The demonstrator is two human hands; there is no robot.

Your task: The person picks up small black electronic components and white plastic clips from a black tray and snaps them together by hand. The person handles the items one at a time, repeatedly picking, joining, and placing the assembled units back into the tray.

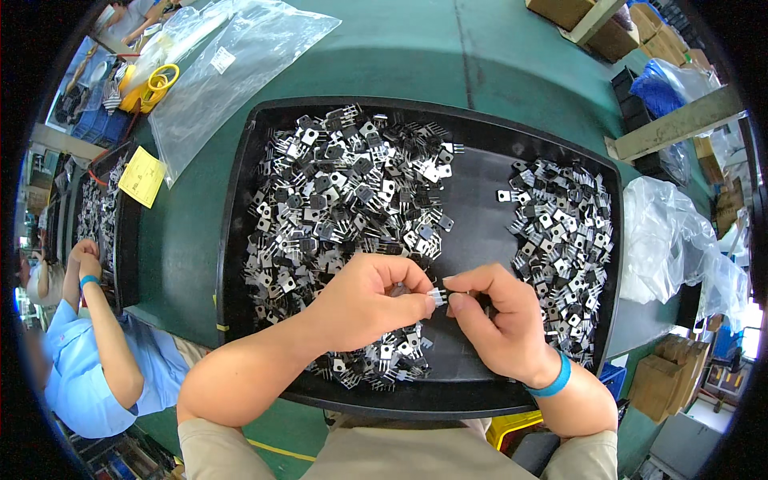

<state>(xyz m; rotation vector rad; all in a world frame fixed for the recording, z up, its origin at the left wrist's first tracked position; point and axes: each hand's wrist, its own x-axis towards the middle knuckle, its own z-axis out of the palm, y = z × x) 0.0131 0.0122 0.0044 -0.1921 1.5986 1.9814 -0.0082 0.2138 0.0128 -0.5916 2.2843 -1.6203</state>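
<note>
A wide black tray [478,188] holds many transistors with silver tabs and three metal legs. The larger heap [344,200] fills its left side, and a smaller heap [564,240] lies along the right. Over the gap between them, my left hand [376,300] pinches a single transistor [437,297] between thumb and forefinger, its legs pointing right. At those legs, the thumb and forefinger of my right hand [508,324] close in a pinch. The fingertips partly cover the piece. A blue band [554,376] circles my right wrist.
Clear plastic bags lie behind the tray [240,68] and to its right [668,232]. A yellow paper tag [142,177] sits on a second tray at left, where a co-worker in a blue shirt [112,352] works. Metal posts [676,124] and cardboard boxes [668,376] stand at right.
</note>
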